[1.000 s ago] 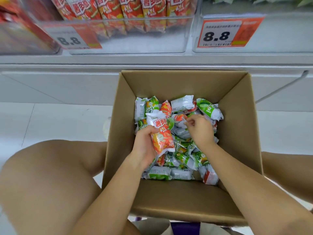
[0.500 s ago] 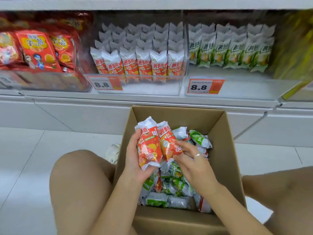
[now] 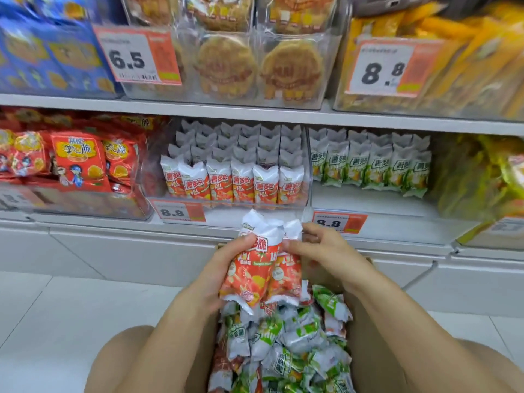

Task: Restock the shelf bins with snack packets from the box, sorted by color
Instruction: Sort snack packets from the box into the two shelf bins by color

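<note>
Two red packets (image 3: 256,268), glossy crinkled film with white serrated ends, stand side by side and upright above the box (image 3: 368,350), long axes vertical, white top seals pointing at the shelf (image 3: 255,114) and the printed faces turned toward the camera. The left hand (image 3: 215,273) holds the nearer packet from its left side, thumb across the front near the top and fingers curled behind. The right hand (image 3: 323,248) pinches the second packet near its top seal, fingers bent round the right edge. The box is plain brown cardboard with matte walls; inside lies a loose heap of packets (image 3: 286,344), mostly green and white with some red, tilted every way. On the shelf, a clear hard-plastic bin (image 3: 307,177) holds neat upright rows of red packets, and just right of it stand upright green packets (image 3: 371,168) in a row. Orange price tags (image 3: 180,212) sit on the bin fronts. The floor (image 3: 56,313) is pale glossy tile.
</note>
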`<state>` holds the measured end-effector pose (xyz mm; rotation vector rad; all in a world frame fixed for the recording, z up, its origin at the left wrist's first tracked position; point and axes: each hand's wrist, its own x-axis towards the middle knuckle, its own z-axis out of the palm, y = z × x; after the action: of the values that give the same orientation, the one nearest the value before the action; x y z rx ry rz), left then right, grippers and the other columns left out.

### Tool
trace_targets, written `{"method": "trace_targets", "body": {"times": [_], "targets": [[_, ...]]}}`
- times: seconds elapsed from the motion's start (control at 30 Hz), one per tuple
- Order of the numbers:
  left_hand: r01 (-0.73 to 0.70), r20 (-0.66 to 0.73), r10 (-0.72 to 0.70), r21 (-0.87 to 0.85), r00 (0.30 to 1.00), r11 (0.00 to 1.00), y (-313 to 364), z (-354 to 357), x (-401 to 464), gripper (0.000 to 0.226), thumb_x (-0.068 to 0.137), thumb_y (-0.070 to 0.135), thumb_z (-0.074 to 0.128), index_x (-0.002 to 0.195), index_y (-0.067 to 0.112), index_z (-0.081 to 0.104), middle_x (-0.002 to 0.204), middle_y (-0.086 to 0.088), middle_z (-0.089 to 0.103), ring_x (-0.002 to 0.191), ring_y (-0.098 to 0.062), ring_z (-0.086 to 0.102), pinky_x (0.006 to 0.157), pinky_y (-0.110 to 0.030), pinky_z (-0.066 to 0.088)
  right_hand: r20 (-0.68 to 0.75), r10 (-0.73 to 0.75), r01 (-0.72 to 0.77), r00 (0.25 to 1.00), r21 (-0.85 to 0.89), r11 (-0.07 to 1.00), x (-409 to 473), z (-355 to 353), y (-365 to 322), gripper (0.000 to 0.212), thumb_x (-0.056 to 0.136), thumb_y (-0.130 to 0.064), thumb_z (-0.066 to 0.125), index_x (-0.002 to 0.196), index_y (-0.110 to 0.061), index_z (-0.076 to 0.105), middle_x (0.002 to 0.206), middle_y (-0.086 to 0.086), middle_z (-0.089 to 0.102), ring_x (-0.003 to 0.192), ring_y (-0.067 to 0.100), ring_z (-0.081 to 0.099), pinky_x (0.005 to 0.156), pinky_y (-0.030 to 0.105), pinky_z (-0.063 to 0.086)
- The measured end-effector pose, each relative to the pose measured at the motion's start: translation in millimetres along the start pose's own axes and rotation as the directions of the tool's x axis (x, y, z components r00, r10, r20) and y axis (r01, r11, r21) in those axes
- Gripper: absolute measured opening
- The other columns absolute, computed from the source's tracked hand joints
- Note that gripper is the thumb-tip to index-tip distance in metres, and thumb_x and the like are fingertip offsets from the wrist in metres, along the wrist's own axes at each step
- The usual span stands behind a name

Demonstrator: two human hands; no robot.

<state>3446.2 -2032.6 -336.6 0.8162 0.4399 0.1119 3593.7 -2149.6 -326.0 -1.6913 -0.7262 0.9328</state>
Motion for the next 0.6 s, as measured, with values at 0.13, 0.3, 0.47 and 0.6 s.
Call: {"method": "trace_targets", "body": {"times": [0.13,0.3,0.47,0.6], "targets": [[-0.119,-0.126,0.142,0.174,0.982,0.978,31.7,-1.6,13.9,0.051,0.054,0.040,0.074,0.096,0.010,0.068,0.083,-0.011,0.075,0.070,-0.021,0.072,0.057,-0.028,0.057,0.008,0.031,-0.031,0.999,-0.057,0.998,18.4,-1.9,-4.2,0.030,0.080,-0.028,0.075,0.106,-0.029,0.060,0.095,0.000,0.069,0.076,0.006,0.060,0.059,0.020,0.042],[-0.338,-0.156,0.497,0.561,0.854,0.756,74.0,-2.7,64.3,0.035,0.076,0.044,0.072,0.102,0.022,0.064,0.087,0.004,0.074,0.079,-0.013,0.070,0.077,-0.033,0.051,-0.233,-0.249,0.156,0.940,-0.357,0.921,25.0,-30.0,-18.4,0.036,0.071,-0.032,0.080,0.093,-0.044,0.053,0.100,-0.010,0.065,0.090,0.007,0.063,0.081,0.026,0.052],[-0.379,0.051,0.555,0.783,0.830,0.493,89.4,7.3,116.0,0.031,0.082,0.019,0.076,0.104,0.028,0.055,0.096,0.003,0.066,0.084,0.000,0.060,0.076,-0.014,0.048,-0.320,-0.395,0.307,0.861,-0.292,0.906,23.8,-61.8,-21.6,0.036,0.063,-0.047,0.074,0.094,-0.057,0.058,0.108,-0.011,0.063,0.100,0.011,0.063,0.080,0.039,0.055],[-0.254,0.127,0.434,0.934,0.892,0.250,81.5,6.2,147.2,0.042,0.079,0.019,0.077,0.111,0.024,0.050,0.098,-0.003,0.064,0.081,-0.016,0.062,0.074,-0.032,0.053,-0.298,-0.484,0.375,0.823,-0.356,0.856,17.1,-66.6,-18.7,0.040,0.065,-0.048,0.068,0.102,-0.056,0.056,0.109,-0.014,0.060,0.099,0.008,0.061,0.078,0.030,0.056]]}}
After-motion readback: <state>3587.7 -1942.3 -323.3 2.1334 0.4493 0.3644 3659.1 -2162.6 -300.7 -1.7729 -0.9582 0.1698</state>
